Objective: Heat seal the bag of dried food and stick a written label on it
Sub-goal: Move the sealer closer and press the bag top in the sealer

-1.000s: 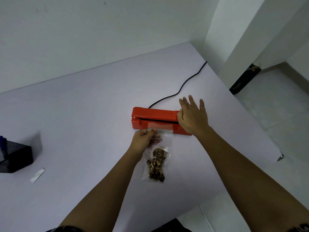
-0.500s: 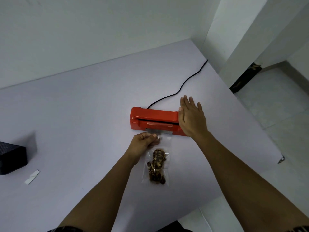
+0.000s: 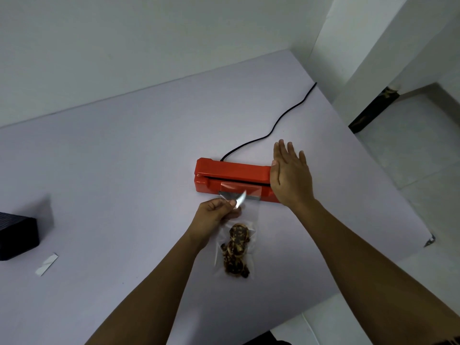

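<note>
On the pale table (image 3: 124,170), left hand (image 3: 215,215) pinches the bag (image 3: 235,252); right hand (image 3: 290,178), flat, seemingly presses the sealer (image 3: 231,170).

bag (image 3: 235,247) before sealer (image 3: 231,170); cord (image 3: 273,130) behind sealer; box (image 3: 17,235) far left; strip (image 3: 46,264) before box

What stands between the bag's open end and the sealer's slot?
Nothing visible. The top of the bag lies in the slot of the red sealer; the left hand pinches its edge, the right hand rests on the lid.
</note>
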A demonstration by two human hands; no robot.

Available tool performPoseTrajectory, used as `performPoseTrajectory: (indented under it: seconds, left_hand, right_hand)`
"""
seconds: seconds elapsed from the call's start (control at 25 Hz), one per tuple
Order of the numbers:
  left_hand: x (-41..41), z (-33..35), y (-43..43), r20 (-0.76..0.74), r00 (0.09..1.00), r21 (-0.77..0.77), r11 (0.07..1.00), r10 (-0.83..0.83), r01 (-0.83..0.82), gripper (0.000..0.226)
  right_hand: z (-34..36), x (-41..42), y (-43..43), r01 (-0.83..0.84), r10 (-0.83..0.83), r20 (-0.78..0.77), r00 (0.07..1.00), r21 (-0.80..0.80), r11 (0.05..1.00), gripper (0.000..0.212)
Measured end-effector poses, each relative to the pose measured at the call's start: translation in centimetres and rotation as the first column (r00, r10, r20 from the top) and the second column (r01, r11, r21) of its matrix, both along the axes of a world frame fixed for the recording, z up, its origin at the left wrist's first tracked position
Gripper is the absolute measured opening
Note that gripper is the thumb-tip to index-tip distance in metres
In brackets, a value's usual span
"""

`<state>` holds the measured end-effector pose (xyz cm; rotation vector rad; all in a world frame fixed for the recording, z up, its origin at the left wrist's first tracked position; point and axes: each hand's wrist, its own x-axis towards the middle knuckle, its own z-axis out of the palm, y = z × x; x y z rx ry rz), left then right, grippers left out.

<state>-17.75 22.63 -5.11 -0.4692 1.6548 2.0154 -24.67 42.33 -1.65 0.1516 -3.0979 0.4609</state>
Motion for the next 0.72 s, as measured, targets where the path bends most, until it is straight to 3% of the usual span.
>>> performPoseTrajectory:
  seconds: [0.72]
  left_hand:
    - [-0.01, -0.53, -0.30, 0.003, 1.000, 0.016, 1.000, -0.007, 0.007, 0.028]
  right_hand:
    - [-0.13, 0.02, -0.09, -0.003, 0.003, 0.013, 1.000, -0.015, 1.000, 0.059]
